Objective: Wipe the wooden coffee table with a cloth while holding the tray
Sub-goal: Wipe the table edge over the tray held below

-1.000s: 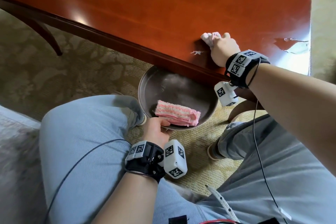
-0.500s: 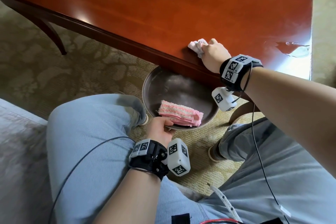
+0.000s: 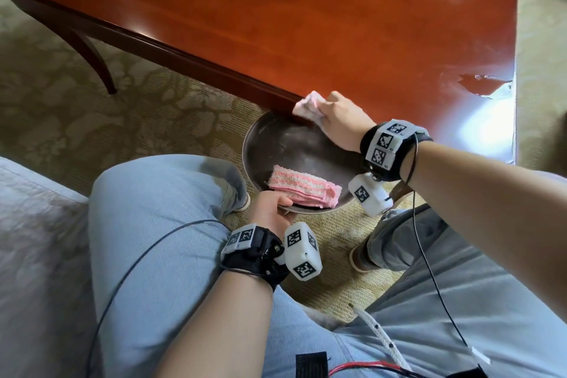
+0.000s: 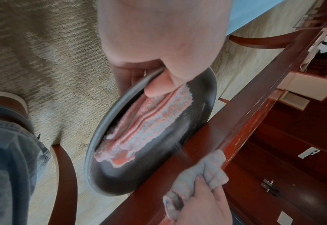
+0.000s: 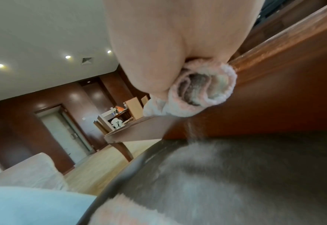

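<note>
My right hand (image 3: 336,120) grips a bunched pale pink cloth (image 3: 306,107) at the near edge of the reddish wooden coffee table (image 3: 306,24). The cloth (image 4: 203,172) hangs over that edge, above the tray. Crumbs fall from it in a blurred streak in the right wrist view. My left hand (image 3: 273,209) holds the round dark metal tray (image 3: 294,147) by its near rim, just below the table edge, thumb on top. A folded pink striped towel (image 3: 303,189) lies in the tray (image 4: 205,94). The wadded cloth (image 5: 199,92) shows beneath my right palm.
I sit with both knees in light blue trousers (image 3: 153,224) at either side of the tray. Patterned beige carpet (image 3: 122,120) lies under the table. A wet patch (image 3: 481,86) glints at the table's right end. A curved table leg (image 3: 92,55) stands at the left.
My right hand has dragged the cloth from the tabletop toward me to the near edge, over the tray. The small white speck on the table is gone. My left hand keeps the tray there.
</note>
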`<state>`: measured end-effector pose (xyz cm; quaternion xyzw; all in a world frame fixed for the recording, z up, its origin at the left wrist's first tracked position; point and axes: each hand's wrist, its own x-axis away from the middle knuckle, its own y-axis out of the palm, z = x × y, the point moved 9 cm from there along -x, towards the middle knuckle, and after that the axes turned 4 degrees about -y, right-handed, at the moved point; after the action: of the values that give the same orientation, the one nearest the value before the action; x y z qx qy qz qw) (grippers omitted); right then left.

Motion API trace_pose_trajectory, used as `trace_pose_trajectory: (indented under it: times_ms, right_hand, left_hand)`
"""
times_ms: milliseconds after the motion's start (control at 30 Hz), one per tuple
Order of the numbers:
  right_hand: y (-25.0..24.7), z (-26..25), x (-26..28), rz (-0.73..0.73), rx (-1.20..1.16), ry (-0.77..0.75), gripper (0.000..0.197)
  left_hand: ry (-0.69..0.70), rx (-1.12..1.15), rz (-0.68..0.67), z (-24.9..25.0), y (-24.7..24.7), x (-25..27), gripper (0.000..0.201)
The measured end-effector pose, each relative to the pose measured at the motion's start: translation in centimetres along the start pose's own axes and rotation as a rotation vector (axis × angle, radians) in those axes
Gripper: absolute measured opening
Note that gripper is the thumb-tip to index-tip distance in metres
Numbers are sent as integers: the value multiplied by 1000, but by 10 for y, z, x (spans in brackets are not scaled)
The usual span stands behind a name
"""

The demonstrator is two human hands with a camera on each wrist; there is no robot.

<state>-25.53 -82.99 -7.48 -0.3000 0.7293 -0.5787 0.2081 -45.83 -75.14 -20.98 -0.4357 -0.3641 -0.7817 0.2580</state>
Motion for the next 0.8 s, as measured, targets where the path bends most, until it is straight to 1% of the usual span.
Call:
trace_pose_trajectory:
  times_ms: [100,167,267,333,433,467,500,567,633,700,733,800]
  right_hand:
    - [-2,-23,10,80,-16,-104,22]
    - [-13,-18,3,162,-35,-97,20]
    - [-30,21,-15,247,-58,19,25]
    - [-32,54,-25,266,-66,121,37]
    - [-29,96,-31,258,-86,253,59]
    - [-27,111,-32,258,-82,300,63]
    - [-29,120,-32,245,-72,340,63]
    - [-31,142,-32,205,-35,435,53]
    - [-43,146,-26,160,21,524,44]
    - [-45,152,-19,124,51,596,37]
    - [-42,155,-17,103,55,631,37]
    - [-35,158,-15,64,58,654,43]
  left_hand:
    - [-12,-31,-28,0,6,2,19]
    - [1,-83,-5,3,6,0,22]
    - [-2,-131,-18,3,5,-2,19]
    - [-11,-106,-63,2,4,-2,16]
    - [14,-44,-50,4,2,-5,18]
    - [22,-28,-40,4,3,-6,20]
    - [31,-16,-36,5,4,-7,22]
    - [44,-12,-5,7,3,-9,24]
    - [32,5,32,7,-1,-11,24]
    - [18,30,35,5,0,-12,22]
    - [16,48,30,4,0,-13,22]
    - [13,114,16,1,2,-12,22]
